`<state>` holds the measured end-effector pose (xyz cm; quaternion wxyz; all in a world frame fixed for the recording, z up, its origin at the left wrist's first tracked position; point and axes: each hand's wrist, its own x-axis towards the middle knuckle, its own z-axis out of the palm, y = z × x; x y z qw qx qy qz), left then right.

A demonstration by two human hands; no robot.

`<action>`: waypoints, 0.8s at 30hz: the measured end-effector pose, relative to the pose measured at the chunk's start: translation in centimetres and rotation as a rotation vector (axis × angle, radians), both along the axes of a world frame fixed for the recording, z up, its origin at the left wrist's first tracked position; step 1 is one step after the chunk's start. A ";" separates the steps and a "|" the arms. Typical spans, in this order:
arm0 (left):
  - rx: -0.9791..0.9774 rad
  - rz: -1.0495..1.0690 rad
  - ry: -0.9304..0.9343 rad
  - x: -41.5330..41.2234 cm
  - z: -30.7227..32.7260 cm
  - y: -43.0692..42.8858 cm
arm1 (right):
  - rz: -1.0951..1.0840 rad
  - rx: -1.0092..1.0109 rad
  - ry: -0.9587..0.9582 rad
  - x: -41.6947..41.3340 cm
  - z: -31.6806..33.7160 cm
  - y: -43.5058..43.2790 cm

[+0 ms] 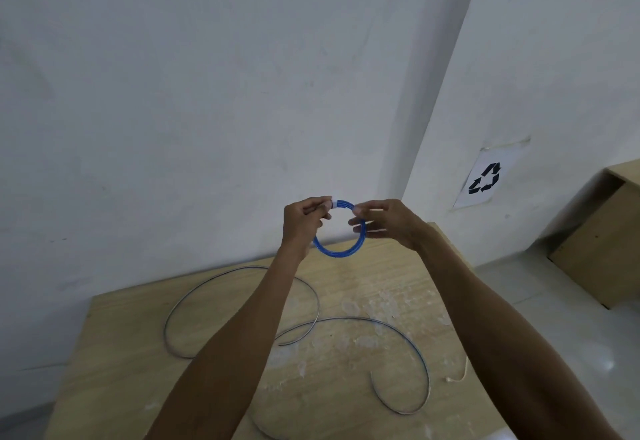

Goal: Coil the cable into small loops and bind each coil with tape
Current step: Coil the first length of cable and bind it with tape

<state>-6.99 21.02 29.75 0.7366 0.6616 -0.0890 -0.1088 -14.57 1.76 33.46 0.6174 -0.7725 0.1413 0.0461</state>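
I see the left hand [304, 219] pinching white tape [334, 203] on the round blue coil [346, 204] at eleven o'clock; the right hand [384, 223] pinches two o'clock.

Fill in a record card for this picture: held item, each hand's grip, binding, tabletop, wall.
Held item: blue cable coil, raised above the wooden table
Left hand: pinches the coil at the white tape
Right hand: pinches the coil's upper right
Binding: one tape wrap at the coil's top
Tabletop: loose grey cable, uncoiled
Wall: recycling sign
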 end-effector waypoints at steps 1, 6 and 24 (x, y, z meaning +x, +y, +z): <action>-0.003 -0.001 0.025 0.2 0.2 0.1 | 0.022 0.014 -0.014 -0.2 -0.3 0.1; -0.065 -0.104 0.118 0.7 0.5 0.7 | -0.082 0.062 -0.144 -0.4 -1.2 0.5; -0.301 -0.035 0.195 0.8 -0.2 3.2 | -0.174 0.271 -0.169 0.3 -1.8 0.8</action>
